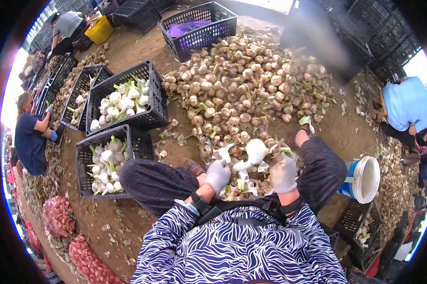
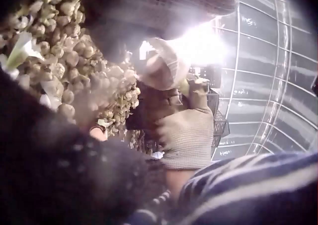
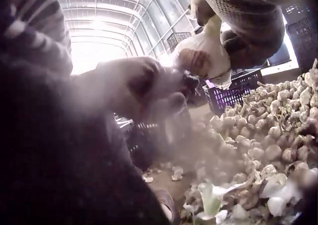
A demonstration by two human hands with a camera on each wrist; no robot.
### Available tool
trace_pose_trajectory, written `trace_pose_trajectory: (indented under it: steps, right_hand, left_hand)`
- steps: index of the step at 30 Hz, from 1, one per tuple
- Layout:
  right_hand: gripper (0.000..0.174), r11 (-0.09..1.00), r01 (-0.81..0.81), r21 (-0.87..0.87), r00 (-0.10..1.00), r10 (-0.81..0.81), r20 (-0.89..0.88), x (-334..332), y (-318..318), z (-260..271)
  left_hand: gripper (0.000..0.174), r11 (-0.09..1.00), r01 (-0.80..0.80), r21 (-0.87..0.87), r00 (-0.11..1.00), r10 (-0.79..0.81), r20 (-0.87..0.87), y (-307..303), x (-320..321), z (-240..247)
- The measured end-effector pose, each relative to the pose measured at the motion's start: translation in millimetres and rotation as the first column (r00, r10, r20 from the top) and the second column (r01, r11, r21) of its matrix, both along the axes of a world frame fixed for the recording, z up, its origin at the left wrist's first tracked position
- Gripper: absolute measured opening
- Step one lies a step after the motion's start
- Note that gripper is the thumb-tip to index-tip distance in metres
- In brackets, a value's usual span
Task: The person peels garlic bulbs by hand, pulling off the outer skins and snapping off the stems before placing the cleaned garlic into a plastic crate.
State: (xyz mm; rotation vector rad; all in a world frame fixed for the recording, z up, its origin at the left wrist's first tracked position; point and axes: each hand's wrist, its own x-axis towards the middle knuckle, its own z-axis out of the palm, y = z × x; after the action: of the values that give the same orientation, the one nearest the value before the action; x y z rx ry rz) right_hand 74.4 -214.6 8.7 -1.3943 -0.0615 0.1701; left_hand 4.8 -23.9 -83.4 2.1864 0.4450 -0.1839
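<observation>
The person is sitting on the dirt floor (image 1: 351, 135) with legs spread, and both gloved hands are working in front of the chest. The right hand (image 1: 283, 173) is gripping a white, peeled garlic bulb (image 1: 256, 149), its fingers curling round the bulb from behind. The left hand (image 1: 217, 174) is reaching in from the other side with curled fingers. In the right wrist view its fingertips are pinching at the bulb's root end, though I cannot tell exactly what they are catching there. The bulb is hanging in the air between the knees, above a litter of white skins and green stalk ends (image 1: 244, 185) lying between the legs.

Just beyond the feet, a big heap of unpeeled garlic (image 1: 242, 85) is spreading across the floor. To the person's left, a black crate (image 1: 142, 146) is sitting near the knee with cleaned white bulbs inside. A second black crate (image 1: 157, 112) is standing just behind it, also holding cleaned bulbs. Past the heap, another black crate (image 1: 204, 37) is holding something purple.

On the right, a white and blue bucket (image 1: 365, 180) is lying near the knee, and a worker in a light blue top (image 1: 407, 106) is bending over more garlic. On the far left, another worker in dark blue (image 1: 30, 137) is crouching by a row of crates, and red net sacks (image 1: 58, 217) are lying near the edge.
</observation>
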Motion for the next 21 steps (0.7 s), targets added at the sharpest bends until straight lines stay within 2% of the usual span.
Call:
trace_pose_trajectory:
  steps: [2,3,4,5,6,7,8,9,11,13,14,16,18,19,20,21]
  right_hand:
    - [0.023,0.965,0.005,-0.263,0.99,0.032,0.134,9,-17,-18]
    - [0.027,0.996,-0.013,0.087,0.997,0.019,-0.074,8,-12,-3]
    - [0.031,0.905,0.102,0.413,0.958,0.023,-0.286,8,-7,13]
    - [0.032,0.88,0.115,0.461,0.948,0.042,-0.316,10,-11,9]
    - [0.032,0.852,0.126,0.509,0.936,0.067,-0.344,13,-16,0]
    - [0.033,0.82,0.137,0.555,0.923,0.098,-0.372,14,-14,2]
    - [0.035,0.776,0.13,0.617,0.904,0.163,-0.396,11,-16,9]
    - [0.034,0.765,0.074,0.64,0.914,0.204,-0.35,10,-17,6]
    - [0.032,0.738,-0.036,0.674,0.926,0.278,-0.255,8,-22,-3]
    - [0.031,0.792,-0.029,0.609,0.947,0.217,-0.237,6,-21,-7]
    - [0.031,0.817,-0.026,0.576,0.956,0.188,-0.225,5,-18,-8]
    - [0.035,0.92,-0.022,0.391,0.978,0.101,-0.182,1,-13,8]
    - [0.039,0.851,-0.022,0.525,0.951,0.179,-0.251,0,-17,11]
    - [0.041,0.81,-0.016,0.587,0.934,0.221,-0.279,1,-19,11]
    - [0.044,0.713,0.039,0.7,0.911,0.262,-0.317,4,-19,3]
    - [0.044,0.683,0.02,0.73,0.904,0.299,-0.305,6,-20,0]
  left_hand:
    - [0.032,0.998,0.043,-0.039,0.996,-0.046,-0.081,-1,-2,-3]
    - [0.031,0.996,0.066,-0.06,0.99,-0.073,-0.122,-1,-3,-6]
    - [0.021,0.97,-0.02,-0.244,0.951,-0.056,-0.303,2,0,-13]
    - [0.02,0.896,-0.18,-0.405,0.943,0.039,-0.332,0,1,-20]
    - [0.019,0.772,-0.332,-0.542,0.917,0.129,-0.379,-1,2,-11]
    - [0.02,0.603,-0.468,-0.646,0.874,0.207,-0.44,-1,4,8]
    - [0.026,0.499,-0.513,-0.698,0.855,0.231,-0.464,1,4,29]
    - [0.027,0.34,-0.489,-0.803,0.87,0.253,-0.423,2,3,29]
    - [0.023,-0.128,-0.554,-0.823,0.83,-0.005,-0.558,16,2,20]
    - [0.028,-0.015,-0.397,-0.918,0.916,-0.064,-0.396,0,-1,61]
    - [0.033,-0.096,-0.287,-0.953,0.947,-0.179,-0.267,-2,-2,70]
    - [0.037,0.004,-0.189,-0.982,0.961,-0.206,-0.185,-10,0,92]
    - [0.036,0.082,-0.096,-0.992,0.953,-0.279,-0.115,-15,4,96]
    - [0.039,0.097,-0.114,-0.989,0.953,-0.27,-0.136,-16,4,95]
    - [0.041,0.113,-0.131,-0.985,0.952,-0.263,-0.157,-17,5,93]
    - [0.043,0.13,-0.15,-0.98,0.95,-0.257,-0.179,-18,5,90]
